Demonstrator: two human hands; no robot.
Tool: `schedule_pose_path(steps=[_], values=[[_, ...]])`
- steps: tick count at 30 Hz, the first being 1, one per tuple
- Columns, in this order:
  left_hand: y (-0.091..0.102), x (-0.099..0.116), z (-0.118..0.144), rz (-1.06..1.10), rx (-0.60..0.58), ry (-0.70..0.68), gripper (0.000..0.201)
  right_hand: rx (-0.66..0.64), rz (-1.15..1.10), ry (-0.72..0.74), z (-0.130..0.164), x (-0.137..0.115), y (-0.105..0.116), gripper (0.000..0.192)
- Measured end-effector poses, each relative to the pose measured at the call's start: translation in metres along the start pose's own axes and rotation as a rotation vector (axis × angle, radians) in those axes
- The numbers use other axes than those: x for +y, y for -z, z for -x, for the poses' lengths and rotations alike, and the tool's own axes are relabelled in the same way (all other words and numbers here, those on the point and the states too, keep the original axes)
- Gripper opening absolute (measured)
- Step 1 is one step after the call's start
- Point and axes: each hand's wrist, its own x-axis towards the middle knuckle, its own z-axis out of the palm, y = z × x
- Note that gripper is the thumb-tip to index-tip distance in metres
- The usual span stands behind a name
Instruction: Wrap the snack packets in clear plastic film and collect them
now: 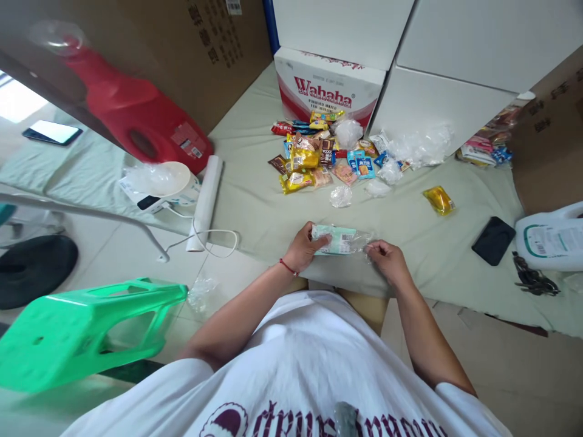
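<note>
My left hand grips one end of a pale green snack packet in clear plastic; my right hand pinches the other, just below the heap of colourful snack packets.

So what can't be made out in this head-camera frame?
- Print on the pale green packet in clear plastic wrap: too small; the left hand and right hand cover its ends.
- Labels in the pile of colourful snack packets: too small, overlapping.
- White plastic jug: cut by the right edge.
</note>
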Motion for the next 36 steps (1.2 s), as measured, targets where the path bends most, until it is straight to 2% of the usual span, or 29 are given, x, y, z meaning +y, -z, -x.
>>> schedule_pose_path(steps=[3, 5, 7, 8, 11, 15, 19, 24, 29, 31, 34, 36], values=[[0.001, -0.003, -0.001, -0.028, 0.011, -0.024, 0.057, 0.206, 0.240, 0.223, -0.005, -0.008, 0.011, 0.028], [0.002, -0.003, -0.001, -0.055, 0.022, -0.022, 0.056, 0.288, 0.364, 0.408, -0.005, -0.019, 0.016, 0.041], [0.002, -0.001, -0.001, -0.074, 0.029, -0.016, 0.055, 0.206, 0.465, 0.579, -0.007, -0.030, 0.017, 0.052], [0.002, -0.001, -0.001, -0.076, 0.031, -0.016, 0.055, 0.130, 0.510, 0.648, -0.010, -0.035, 0.015, 0.050], [0.002, 0.000, -0.001, -0.082, 0.044, -0.022, 0.054, -0.024, 0.578, 0.733, -0.019, -0.046, 0.010, 0.030], [0.000, -0.001, -0.001, -0.138, 0.059, -0.035, 0.050, 0.012, 0.578, 0.773, -0.019, -0.049, 0.013, 0.028], [-0.001, 0.001, -0.001, -0.218, 0.062, -0.064, 0.044, 0.015, 0.611, 0.861, 0.005, -0.029, 0.013, 0.029], [-0.004, 0.006, 0.000, -0.267, 0.028, -0.079, 0.040, -0.082, 0.640, 0.844, 0.021, 0.006, -0.006, 0.041], [-0.003, 0.007, 0.000, -0.279, 0.010, -0.078, 0.040, -0.164, 0.530, 0.787, 0.008, 0.008, -0.014, 0.036], [-0.003, 0.007, 0.000, -0.271, 0.008, -0.078, 0.041, -0.157, 0.444, 0.728, 0.003, 0.006, -0.014, 0.035], [-0.003, 0.005, 0.000, -0.285, 0.017, -0.088, 0.041, -0.074, 0.379, 0.568, -0.003, 0.006, -0.016, 0.027], [-0.004, 0.004, 0.000, -0.307, 0.027, -0.101, 0.040, -0.045, 0.415, 0.458, -0.006, 0.005, -0.019, 0.037]])
